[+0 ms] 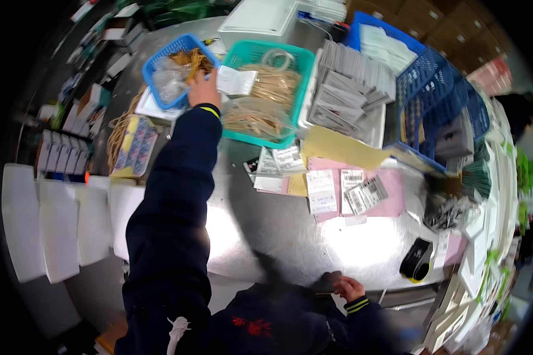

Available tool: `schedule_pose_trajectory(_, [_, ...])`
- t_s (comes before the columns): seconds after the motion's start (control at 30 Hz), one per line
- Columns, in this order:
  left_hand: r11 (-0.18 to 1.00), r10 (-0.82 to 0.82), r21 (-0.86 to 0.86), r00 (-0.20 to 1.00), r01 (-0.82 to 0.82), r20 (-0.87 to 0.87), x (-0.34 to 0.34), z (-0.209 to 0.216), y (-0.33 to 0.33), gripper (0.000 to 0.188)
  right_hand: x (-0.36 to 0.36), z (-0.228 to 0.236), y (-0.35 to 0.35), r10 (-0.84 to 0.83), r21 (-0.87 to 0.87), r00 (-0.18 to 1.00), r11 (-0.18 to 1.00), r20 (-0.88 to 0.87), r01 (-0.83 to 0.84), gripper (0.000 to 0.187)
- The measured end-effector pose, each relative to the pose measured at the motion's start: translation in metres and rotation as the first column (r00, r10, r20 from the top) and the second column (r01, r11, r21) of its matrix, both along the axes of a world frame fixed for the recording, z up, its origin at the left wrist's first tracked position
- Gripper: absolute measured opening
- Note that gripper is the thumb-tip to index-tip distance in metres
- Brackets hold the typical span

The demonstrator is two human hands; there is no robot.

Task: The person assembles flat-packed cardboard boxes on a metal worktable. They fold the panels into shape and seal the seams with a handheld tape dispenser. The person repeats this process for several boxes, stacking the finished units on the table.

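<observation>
My left hand (204, 90) reaches over the near right rim of a small blue basket (150, 80). Its fingertips touch a golden-brown bundle (199, 62) that looks like bands or cord; their grip is hidden. Clear plastic bags (169, 81) lie beside the bundle. Low at the table's front edge is my right hand (349, 288), its fingers curled together; whatever they may hold cannot be made out. Right of the blue basket stands a green basket (305, 65) with bags of tan sticks or bands (272, 86) and a white paper slip (236, 80).
Pink and yellow sheets with labels (367, 194) lie mid-table. Behind them is a white tray of stacked grey packets (355, 83). A dark blue divided crate (420, 100) stands at the right, a black tape-like roll (417, 259) near the front. White bins (59, 219) line the left.
</observation>
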State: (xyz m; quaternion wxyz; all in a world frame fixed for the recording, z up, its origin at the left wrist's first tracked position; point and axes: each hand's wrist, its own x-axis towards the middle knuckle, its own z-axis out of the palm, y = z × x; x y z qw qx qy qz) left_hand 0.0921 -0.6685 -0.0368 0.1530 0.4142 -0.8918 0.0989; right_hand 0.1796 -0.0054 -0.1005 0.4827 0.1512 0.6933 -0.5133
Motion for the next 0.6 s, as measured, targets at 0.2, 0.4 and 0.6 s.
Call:
schedule_pose_trajectory(0.2, [0.967,-0.094,-0.212,0.969,0.144,0.227,-0.007,-0.038,-0.050,0.037,-0.003,0.019,-0.012,0.009,-0.010,0.994,1.000,-0.108,-0.010,0.027])
schedule_pose_trajectory(0.4, [0.991,-0.098,-0.066,0.973,0.114,0.209,-0.008,0.006,0.006,0.041,-0.054,0.026,-0.043,-0.071,-0.061,0.924,0.997,-0.375,0.052,0.029])
schedule_pose_trajectory(0.6, [0.800,-0.600,-0.297,0.673,0.522,-0.432,0.026,0.023,0.123,0.032,-0.152,-0.009,-0.115,-0.258,0.056,0.918,0.956,-0.301,0.287,0.034])
